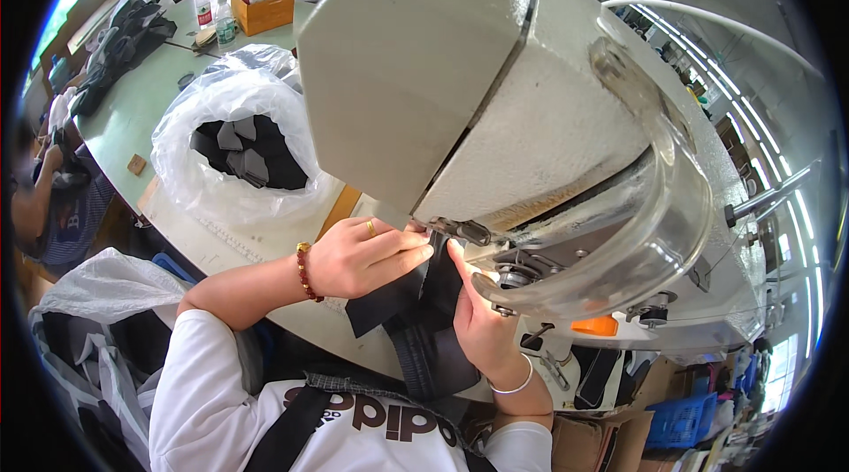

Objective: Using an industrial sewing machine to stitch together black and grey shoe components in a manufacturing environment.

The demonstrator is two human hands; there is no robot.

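Note:
A pale grey sewing machine (pixel 398 74) fills the upper middle, its needle area low on the head. Under it lies dark cloth (pixel 424 308) with a ribbed band hanging toward me. My left hand (pixel 367 255), with a ring and beaded bracelet, pinches the cloth's edge just left of the needle area; its fingertips are partly hidden by the machine. Held against the cloth's right side is my right hand (pixel 485 326), wearing a bangle. Its index finger points up along the fabric, and the other fingers are mostly hidden.
A white plastic bag (pixel 172 149) of dark cut pieces (pixel 250 162) stands left on the table. Beyond it are bottles (pixel 202 7) and a wooden box (pixel 265 12). Plastic sacks (pixel 115 286) sit lower left; a co-worker (pixel 75 215) is farther left. A blue basket (pixel 681 422) stands lower right.

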